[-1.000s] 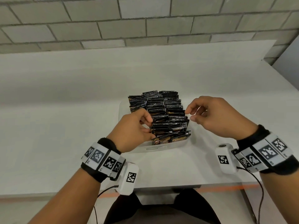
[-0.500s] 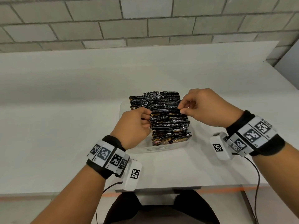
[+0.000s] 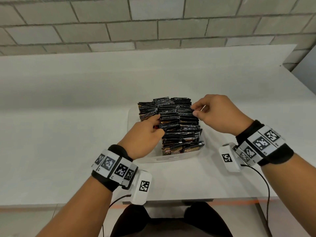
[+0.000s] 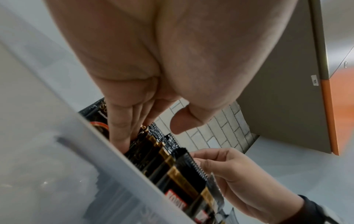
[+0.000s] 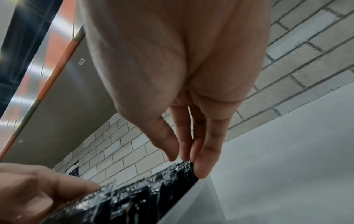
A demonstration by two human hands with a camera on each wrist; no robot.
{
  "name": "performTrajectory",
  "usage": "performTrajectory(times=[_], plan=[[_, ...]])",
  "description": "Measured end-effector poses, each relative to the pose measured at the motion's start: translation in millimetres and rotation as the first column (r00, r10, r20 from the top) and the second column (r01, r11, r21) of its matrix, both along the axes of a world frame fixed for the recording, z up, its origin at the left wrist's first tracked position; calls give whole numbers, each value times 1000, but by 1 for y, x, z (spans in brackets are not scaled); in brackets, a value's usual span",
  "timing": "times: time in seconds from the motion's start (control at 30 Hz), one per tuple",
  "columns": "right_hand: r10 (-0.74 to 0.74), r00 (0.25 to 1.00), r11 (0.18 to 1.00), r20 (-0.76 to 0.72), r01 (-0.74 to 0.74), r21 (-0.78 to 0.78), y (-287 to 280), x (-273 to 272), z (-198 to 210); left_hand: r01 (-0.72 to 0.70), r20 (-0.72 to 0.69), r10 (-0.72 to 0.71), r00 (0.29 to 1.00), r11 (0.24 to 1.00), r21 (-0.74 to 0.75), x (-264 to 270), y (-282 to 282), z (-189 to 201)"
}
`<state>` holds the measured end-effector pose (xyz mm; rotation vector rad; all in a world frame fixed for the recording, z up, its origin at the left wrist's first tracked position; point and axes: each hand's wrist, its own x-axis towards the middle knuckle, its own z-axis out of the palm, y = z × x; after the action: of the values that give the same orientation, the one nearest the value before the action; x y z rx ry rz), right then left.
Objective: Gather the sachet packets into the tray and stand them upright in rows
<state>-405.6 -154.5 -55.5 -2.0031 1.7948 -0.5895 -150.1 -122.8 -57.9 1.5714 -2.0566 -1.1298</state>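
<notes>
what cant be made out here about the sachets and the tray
- Head view: left hand hides the black sachet packets under it and the white plastic tray wall there.
- Head view: packet print too small to read.
- Left wrist view: the tray wall covers the packets' lower parts.
- Right wrist view: packets blurred.

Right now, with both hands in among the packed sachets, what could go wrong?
1. The right hand pinches sachet tops; pulling may drag neighbours out of the packed rows.
2. The left hand's fingers are wedged beside the tray wall; levering could topple the leaning front sachets.
</notes>
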Motion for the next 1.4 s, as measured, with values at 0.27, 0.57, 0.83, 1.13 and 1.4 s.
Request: performTrajectory(times=[0.27,0.57,0.83,1.13,1.4], plan=[[-23,1000,999,-9,22,-42,-16,-7,12,-301,88,341,936,904,-302,42,-27,14],[58,998,998,-28,-58,20,-44,-2,14,-111,305,166,938,976,-189,41,-69,14],[90,994,995,-57,-88,36,-44,2,21,-93,333,141,933,983,-156,40,-70,25],[-122,908,957,402,0,291,40,-9,12,-160,108,160,981,987,-7,93,3,6],[-192,856,964,479,73,256,59,-8,-2,-234,-217,251,943,967,102,87,27,-19]])
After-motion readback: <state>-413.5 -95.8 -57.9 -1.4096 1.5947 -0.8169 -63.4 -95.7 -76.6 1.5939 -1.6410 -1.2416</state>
